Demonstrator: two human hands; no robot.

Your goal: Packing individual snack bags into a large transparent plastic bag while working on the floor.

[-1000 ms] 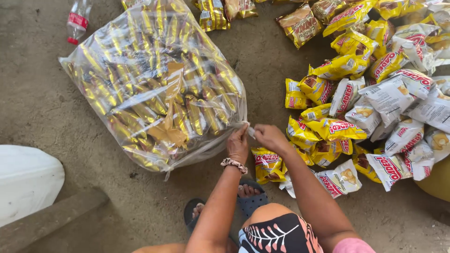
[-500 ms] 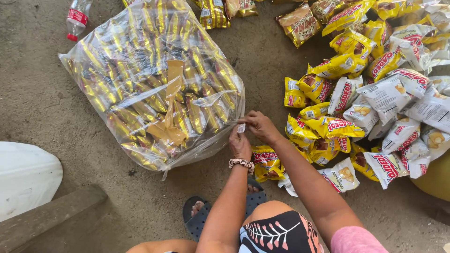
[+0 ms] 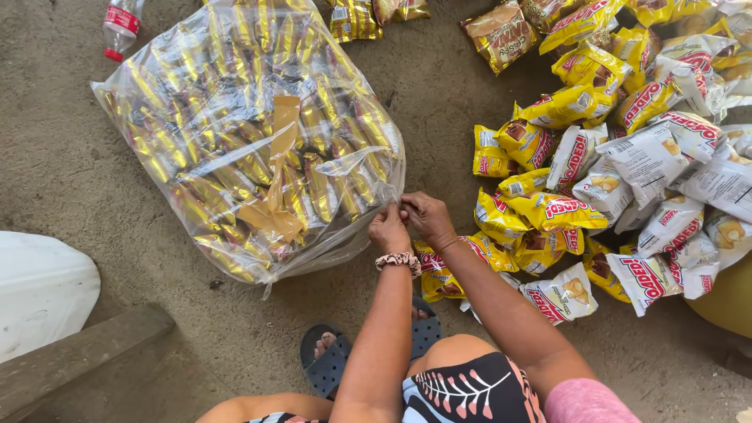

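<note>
— What are the hands on?
— The left hand [image 3: 389, 229] and right hand [image 3: 424, 216] both pinch the crinkled right edge of a clear plastic bag [image 3: 243, 133], each grip closed on the film.
— What's inside?
— Shiny gold-wrapped packets, tightly packed. It lies on the rough concrete floor [image 3: 63, 172], left of loose yellow and white snack packets [image 3: 611, 157].
</note>
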